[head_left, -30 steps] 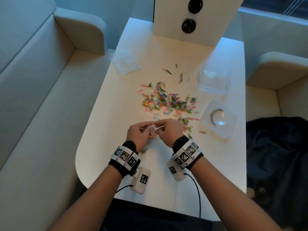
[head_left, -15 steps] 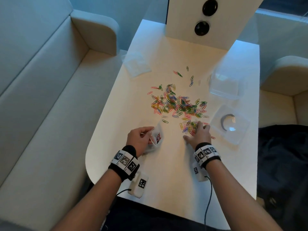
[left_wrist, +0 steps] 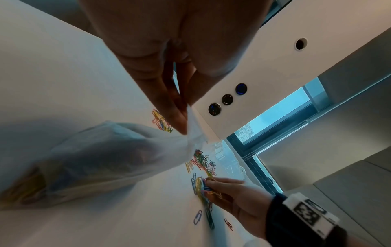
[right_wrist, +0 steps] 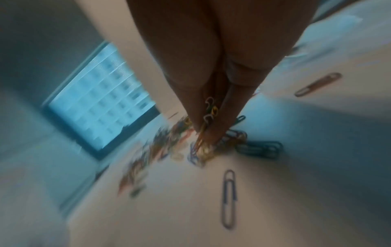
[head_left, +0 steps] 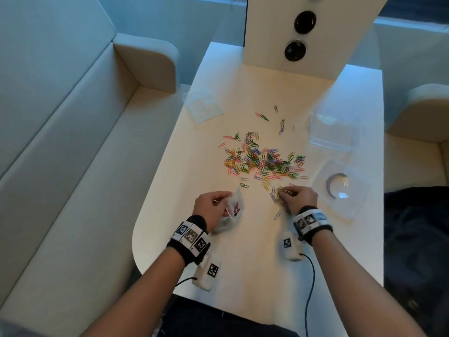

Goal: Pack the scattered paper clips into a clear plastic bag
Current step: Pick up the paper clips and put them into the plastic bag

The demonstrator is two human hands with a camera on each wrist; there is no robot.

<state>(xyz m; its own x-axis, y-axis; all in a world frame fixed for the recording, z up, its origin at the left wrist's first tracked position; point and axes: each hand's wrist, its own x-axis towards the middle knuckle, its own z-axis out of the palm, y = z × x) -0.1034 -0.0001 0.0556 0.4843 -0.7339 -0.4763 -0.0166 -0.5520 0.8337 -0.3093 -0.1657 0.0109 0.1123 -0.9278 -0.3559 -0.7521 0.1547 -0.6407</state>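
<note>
A pile of coloured paper clips (head_left: 262, 160) lies scattered on the middle of the white table (head_left: 243, 263). My left hand (head_left: 213, 205) pinches the rim of a small clear plastic bag (head_left: 232, 210), which rests on the table and holds some clips; from the left wrist the bag (left_wrist: 118, 155) sags below the pinching fingers (left_wrist: 177, 117). My right hand (head_left: 295, 197) pinches a small bunch of clips (head_left: 277, 193) at the pile's near right edge. From the right wrist the fingertips (right_wrist: 196, 123) close on clips (right_wrist: 209, 108). A blue clip (right_wrist: 228, 198) lies loose nearby.
A folded clear bag (head_left: 202, 107) lies at the table's far left. A clear plastic box (head_left: 332, 130) and its lid (head_left: 340, 188) sit on the right. A white panel with round buttons (head_left: 296, 32) stands at the back. Sofas flank the table; dark cloth (head_left: 418, 239) lies right.
My right hand left the bag, moved right to the pile's near edge and closed its fingers on clips. The left hand kept hold of the bag.
</note>
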